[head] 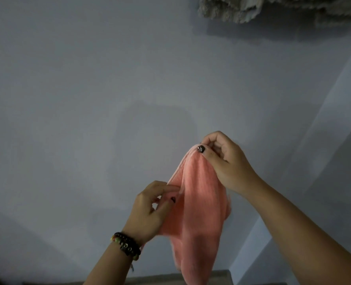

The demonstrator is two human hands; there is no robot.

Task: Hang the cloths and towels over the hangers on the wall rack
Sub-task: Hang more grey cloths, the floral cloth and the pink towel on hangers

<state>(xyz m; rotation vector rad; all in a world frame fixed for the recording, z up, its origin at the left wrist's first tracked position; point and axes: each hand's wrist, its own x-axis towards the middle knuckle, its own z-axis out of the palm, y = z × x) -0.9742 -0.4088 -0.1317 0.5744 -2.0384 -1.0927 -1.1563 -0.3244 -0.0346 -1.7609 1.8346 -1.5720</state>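
Pink cloth (197, 206) soft, ribbed knit, matt; grey towel (252, 9) shaggy; wall (88, 79) smooth, matt.

Pink cloth (199, 202), bunched, hanging vert.

A plain pale blue-grey wall (88, 79) fills most of the frame. The light is dim. At the right a corner (322, 112) runs down at a slant. Soft shadows lie on the wall.

No legible text (none anywhere)
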